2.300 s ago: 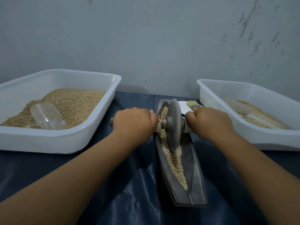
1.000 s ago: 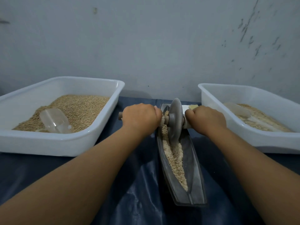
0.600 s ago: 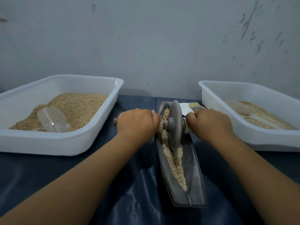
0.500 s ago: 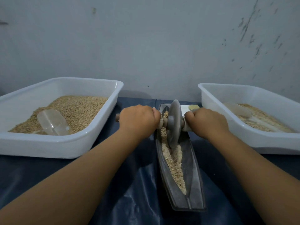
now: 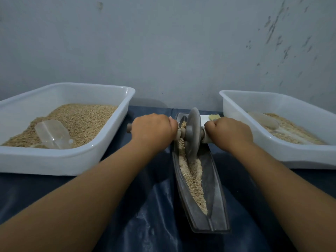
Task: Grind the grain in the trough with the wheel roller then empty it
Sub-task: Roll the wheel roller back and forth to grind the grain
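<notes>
A long dark boat-shaped trough lies lengthwise in front of me on the dark blue cloth. Pale crushed grain fills its groove. The grey stone wheel roller stands upright in the groove, in the far half of the trough. My left hand grips the wooden axle handle on the wheel's left side, its end poking out past my knuckles. My right hand grips the handle on the right side, which it hides.
A white tub of whole grain with a clear scoop stands at left. A second white tub with ground grain and a scoop stands at right. A small brush lies behind the trough. The wall is close behind.
The wheel has rolled back and forth along the far half of the trough, with both hands staying on the handles. The grain ahead of the wheel looks more spread out.
</notes>
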